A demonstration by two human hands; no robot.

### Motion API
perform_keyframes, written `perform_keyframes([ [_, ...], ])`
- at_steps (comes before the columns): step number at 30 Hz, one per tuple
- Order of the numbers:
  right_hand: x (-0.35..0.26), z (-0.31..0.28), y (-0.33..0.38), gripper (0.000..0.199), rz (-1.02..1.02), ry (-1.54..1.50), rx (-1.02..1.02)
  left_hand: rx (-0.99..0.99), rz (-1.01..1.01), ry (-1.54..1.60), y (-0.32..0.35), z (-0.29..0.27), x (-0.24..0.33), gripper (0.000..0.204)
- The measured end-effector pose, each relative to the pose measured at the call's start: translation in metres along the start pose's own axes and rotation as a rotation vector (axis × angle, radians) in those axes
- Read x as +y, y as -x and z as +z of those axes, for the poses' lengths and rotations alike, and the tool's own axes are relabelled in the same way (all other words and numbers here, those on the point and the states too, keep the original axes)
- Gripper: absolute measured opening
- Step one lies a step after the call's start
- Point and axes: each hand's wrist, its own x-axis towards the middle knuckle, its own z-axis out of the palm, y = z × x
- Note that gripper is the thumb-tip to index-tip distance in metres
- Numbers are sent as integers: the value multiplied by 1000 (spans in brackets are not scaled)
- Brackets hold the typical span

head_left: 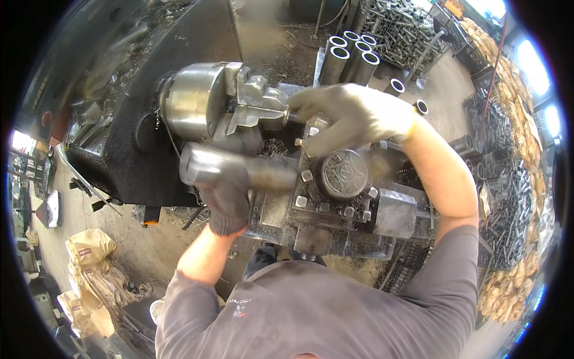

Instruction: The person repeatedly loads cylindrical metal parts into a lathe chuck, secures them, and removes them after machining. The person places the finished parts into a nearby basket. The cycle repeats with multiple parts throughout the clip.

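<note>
chuck [194, 99]: shiny steel, jaws out, left of centre on the lathe | left hand [226, 200]: gloved, fist closed around blurred metal bar [239, 169] below chuck | right hand [353, 113]: gloved, fingers curled on small part at chuck's jaws | tubes [353, 57]: upright behind

Steel pipe [236, 167] lying level, gripped mid-length below the lathe chuck [197, 99], short workpiece [276, 118] clamped in its jaws
</note>
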Motion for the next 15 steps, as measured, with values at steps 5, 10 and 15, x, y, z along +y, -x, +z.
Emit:
perform_keyframes([
  [5, 5, 17, 2, 41, -203, -64, 269, 48, 135, 147, -52, 30, 20, 57],
  [10, 106, 6, -15, 38, 483, 670, 112, 181, -246, -54, 15, -72, -32, 42],
  [15, 167, 46, -37, 46, 143, 449, 95, 607, -546, 20, 117, -186, -115, 30],
])
